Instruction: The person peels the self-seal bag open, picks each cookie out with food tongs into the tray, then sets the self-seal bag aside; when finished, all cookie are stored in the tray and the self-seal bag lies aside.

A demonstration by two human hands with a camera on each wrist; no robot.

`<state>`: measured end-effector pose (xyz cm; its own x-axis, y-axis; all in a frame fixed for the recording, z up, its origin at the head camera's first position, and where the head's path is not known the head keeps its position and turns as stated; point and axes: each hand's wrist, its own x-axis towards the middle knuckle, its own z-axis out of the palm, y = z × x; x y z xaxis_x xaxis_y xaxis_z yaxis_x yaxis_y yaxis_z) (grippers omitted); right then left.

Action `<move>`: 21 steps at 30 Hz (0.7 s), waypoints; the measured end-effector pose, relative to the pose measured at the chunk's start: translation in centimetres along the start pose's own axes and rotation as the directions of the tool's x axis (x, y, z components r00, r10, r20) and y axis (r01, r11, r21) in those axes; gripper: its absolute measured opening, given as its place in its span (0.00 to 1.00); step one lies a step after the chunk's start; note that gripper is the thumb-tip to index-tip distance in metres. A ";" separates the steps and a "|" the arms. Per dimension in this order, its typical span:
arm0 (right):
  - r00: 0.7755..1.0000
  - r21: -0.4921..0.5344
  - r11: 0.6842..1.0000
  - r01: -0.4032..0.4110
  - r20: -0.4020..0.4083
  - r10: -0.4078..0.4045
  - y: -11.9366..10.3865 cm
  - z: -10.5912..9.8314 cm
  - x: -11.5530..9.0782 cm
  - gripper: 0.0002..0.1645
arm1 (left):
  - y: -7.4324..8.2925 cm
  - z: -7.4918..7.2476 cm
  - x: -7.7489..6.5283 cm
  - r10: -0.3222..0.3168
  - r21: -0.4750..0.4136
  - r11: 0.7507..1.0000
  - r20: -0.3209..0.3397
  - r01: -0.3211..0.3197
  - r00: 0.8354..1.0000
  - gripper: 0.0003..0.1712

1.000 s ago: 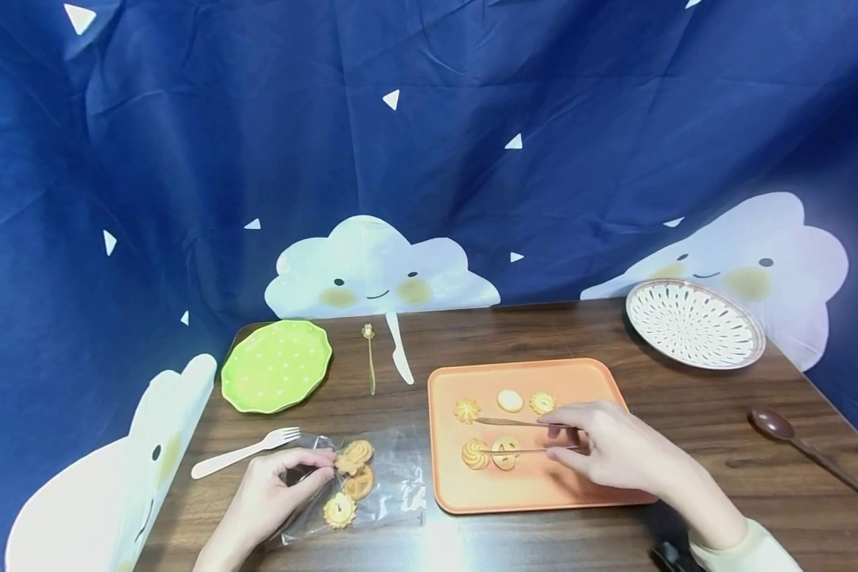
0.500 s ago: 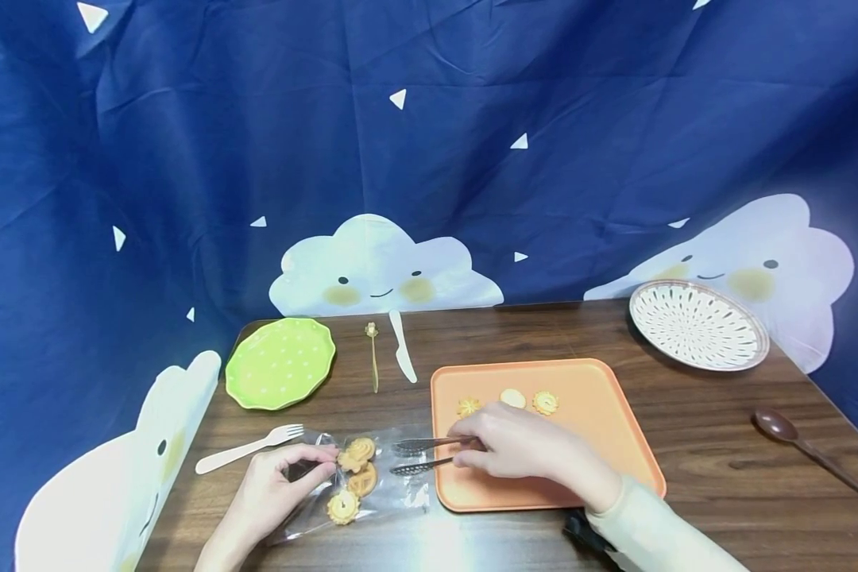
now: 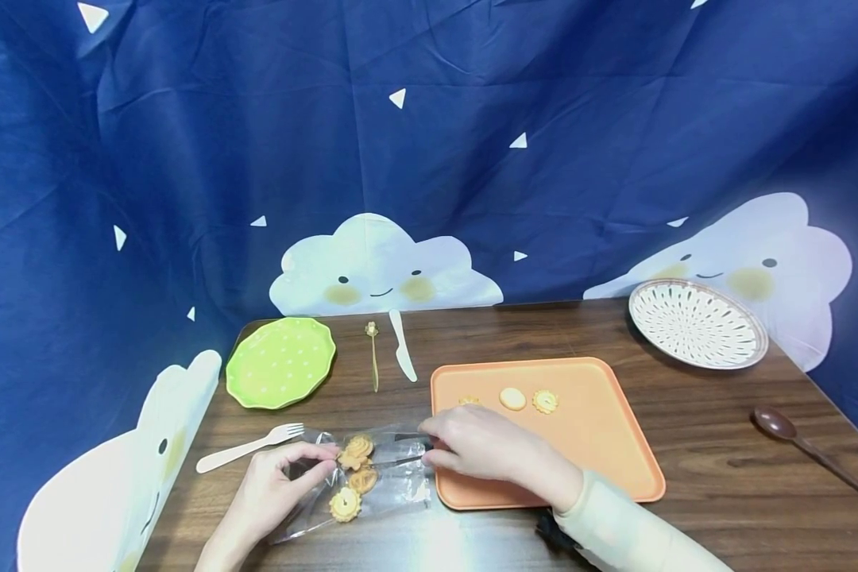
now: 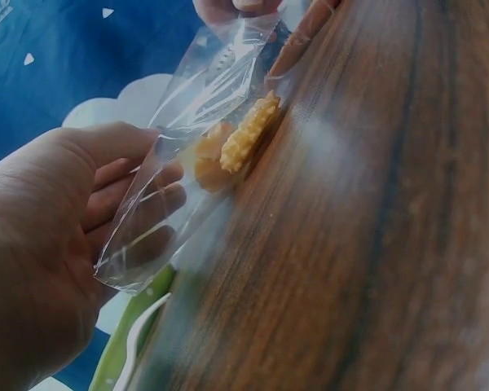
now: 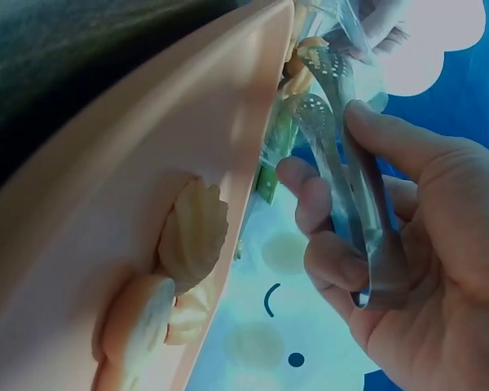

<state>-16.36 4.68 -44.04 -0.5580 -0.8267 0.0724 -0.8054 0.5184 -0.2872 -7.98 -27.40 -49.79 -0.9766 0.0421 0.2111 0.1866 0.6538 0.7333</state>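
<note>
Under my left hand [image 3: 268,496] lies a clear plastic bag [image 3: 399,494] with several cookies [image 3: 357,451] in it. The left thumb and fingers pinch the bag's edge, with fingers behind the film in the left wrist view. My right hand [image 3: 472,445] grips metal tongs [image 3: 406,461], which reach left past the tray rim over the bag. In the right wrist view the perforated tong heads [image 5: 336,77] stand apart, near cookies at the bag. On the orange tray [image 3: 593,445], a pale round cookie [image 3: 512,399] and a flower-shaped cookie [image 3: 546,402] show; the right hand partly hides another.
A green dotted plate [image 3: 280,363], white fork [image 3: 250,449], small gold spoon [image 3: 374,357] and white knife [image 3: 403,347] lie at left and back. At right are a patterned plate [image 3: 697,324] and a brown spoon [image 3: 815,457]. A blue curtain hangs behind.
My right hand has moved left with the tongs, from over the tray's cookies to the bag. The left hand stays at the bag's edge.
</note>
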 end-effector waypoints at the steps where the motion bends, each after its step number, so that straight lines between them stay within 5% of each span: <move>1: 1.000 -0.007 1.000 -0.008 -0.004 0.008 0.0 0.0 0.0 0.12 | 0.0 0.0 0.0 0.003 0.003 1.000 -0.002 -0.003 1.000 0.04; 12: 0.993 0.121 0.989 -0.083 0.097 0.071 0.0 0.3 1.3 0.17 | 0.1 0.0 0.0 -0.010 -0.009 1.000 0.018 0.011 1.000 0.04; 21: 0.997 0.061 0.998 -0.030 0.074 0.026 -0.8 0.3 1.9 0.17 | 0.1 0.1 0.0 -0.038 -0.010 0.999 0.021 0.038 0.999 0.05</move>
<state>-16.73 2.67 -44.00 -0.5621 -0.8271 -0.0056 -0.7747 0.5289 -0.3466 -7.91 -27.25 -49.74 -0.9850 0.0334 0.1693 0.1504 0.6474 0.7472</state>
